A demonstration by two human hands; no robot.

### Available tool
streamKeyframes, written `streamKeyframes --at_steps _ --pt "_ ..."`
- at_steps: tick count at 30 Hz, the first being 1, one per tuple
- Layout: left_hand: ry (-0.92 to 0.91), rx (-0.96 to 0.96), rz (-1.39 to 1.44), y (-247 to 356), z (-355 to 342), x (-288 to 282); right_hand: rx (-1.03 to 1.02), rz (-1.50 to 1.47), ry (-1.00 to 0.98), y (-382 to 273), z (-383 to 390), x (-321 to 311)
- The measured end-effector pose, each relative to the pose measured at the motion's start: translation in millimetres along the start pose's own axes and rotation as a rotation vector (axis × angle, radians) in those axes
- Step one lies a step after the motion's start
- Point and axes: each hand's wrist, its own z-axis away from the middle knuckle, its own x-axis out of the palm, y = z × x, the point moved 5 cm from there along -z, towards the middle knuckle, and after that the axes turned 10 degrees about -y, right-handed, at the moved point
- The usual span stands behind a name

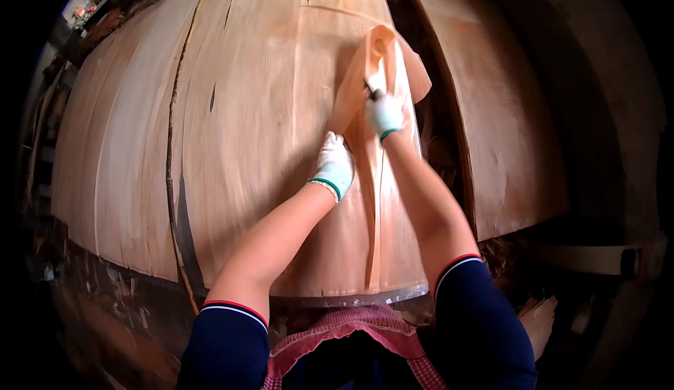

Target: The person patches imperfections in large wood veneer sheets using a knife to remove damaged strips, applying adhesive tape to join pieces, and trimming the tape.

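In the head view, my left hand [333,164], in a white glove with a green cuff, grips the edge of a curled strip of pale wood veneer [352,88] at the middle of a wide veneer sheet [246,109]. My right hand [385,115], also gloved and a little higher to the right, is closed on a dark tool [371,91], which looks like a blade. The tool lies against the curled strip, whose top is rolled over. A long narrow fold runs down from between my hands toward the near edge of the sheet.
Another veneer stack [495,109] lies to the right beyond a dark gap. More sheets [112,158] lie at the left, divided by a long dark crack. A dark board edge [351,299] runs along the front, above my pink checked apron [337,327]. Cluttered items sit far upper left.
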Motion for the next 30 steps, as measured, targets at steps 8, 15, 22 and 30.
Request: streamKeyframes --at_steps 8,15,22,30 --pt "-0.074 -0.270 0.441 -13.4 28.5 16.4 0.046 -0.768 0.406 207.1 28.4 -228.2" --pt "0.231 -0.204 0.257 -15.7 3.3 3.4 0.318 -0.066 0.117 437.5 267.1 -191.2" --pt "0.760 -0.216 0.459 -42.8 35.5 -26.2 0.514 0.100 -0.250 419.3 401.2 -85.3" --pt "0.706 0.458 1.203 113.3 219.1 24.5 0.509 -0.418 -0.232 368.8 517.5 -34.5"
